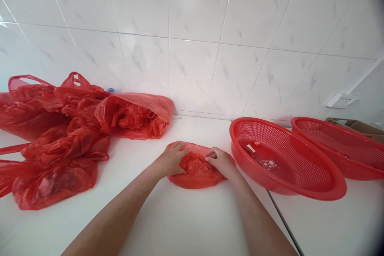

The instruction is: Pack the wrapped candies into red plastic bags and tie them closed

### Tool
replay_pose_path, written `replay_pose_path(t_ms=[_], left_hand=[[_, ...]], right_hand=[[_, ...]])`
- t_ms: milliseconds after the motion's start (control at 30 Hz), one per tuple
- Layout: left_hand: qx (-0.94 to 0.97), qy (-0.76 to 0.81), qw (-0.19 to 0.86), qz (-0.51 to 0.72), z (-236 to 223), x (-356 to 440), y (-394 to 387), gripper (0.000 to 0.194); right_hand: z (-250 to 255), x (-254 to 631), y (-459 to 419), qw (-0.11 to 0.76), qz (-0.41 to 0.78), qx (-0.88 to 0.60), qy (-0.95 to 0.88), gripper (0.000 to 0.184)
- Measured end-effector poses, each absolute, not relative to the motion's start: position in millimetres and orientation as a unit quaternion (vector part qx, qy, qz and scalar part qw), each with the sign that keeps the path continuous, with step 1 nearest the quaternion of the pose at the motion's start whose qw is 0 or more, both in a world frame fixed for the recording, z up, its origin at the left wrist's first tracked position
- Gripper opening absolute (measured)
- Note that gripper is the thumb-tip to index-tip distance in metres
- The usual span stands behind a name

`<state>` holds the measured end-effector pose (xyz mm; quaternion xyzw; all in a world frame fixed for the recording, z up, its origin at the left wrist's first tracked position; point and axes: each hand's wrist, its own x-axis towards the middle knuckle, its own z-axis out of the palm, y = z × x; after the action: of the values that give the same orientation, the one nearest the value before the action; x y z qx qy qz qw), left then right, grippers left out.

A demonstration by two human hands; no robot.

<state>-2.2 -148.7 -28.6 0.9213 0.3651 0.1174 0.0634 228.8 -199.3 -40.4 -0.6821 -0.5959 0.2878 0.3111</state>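
Note:
A red plastic bag [198, 180] lies on the white table in front of me, its mouth spread and crumpled red plastic showing inside. My left hand [172, 160] rests on its left side, thumb and fingers apart. On the right side my right hand [220, 161] has its fingers curled, with thumb and fingertips pinched together at the crumpled plastic near the rim. Whether a fold of the bag is caught between those fingertips is too small to make out.
Red plastic bags [60, 176] are heaped at the left, and another stuffed red bag [156, 106] lies against the tiled wall. Two red plastic baskets [300, 192] stand at the right, near a table seam [283, 220]. A wall socket [342, 100] and cardboard box [357, 126] are behind.

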Motion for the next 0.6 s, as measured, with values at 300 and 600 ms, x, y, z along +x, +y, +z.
replay_pose_path(t_ms=[300, 600], left_hand=[[0.925, 0.325, 0.030, 0.193, -36.4, -2.0, -165.6, 0.035], [0.880, 0.365, 0.062, 0.297, -47.7, -13.4, -160.9, 0.037]], right_hand=[[-40.2, 210.2, -202.1, 0.321, 0.181, -0.613, -0.699, 0.022], [-42.4, 203.7, -202.8, 0.243, 0.067, -0.657, -0.710, 0.025]])
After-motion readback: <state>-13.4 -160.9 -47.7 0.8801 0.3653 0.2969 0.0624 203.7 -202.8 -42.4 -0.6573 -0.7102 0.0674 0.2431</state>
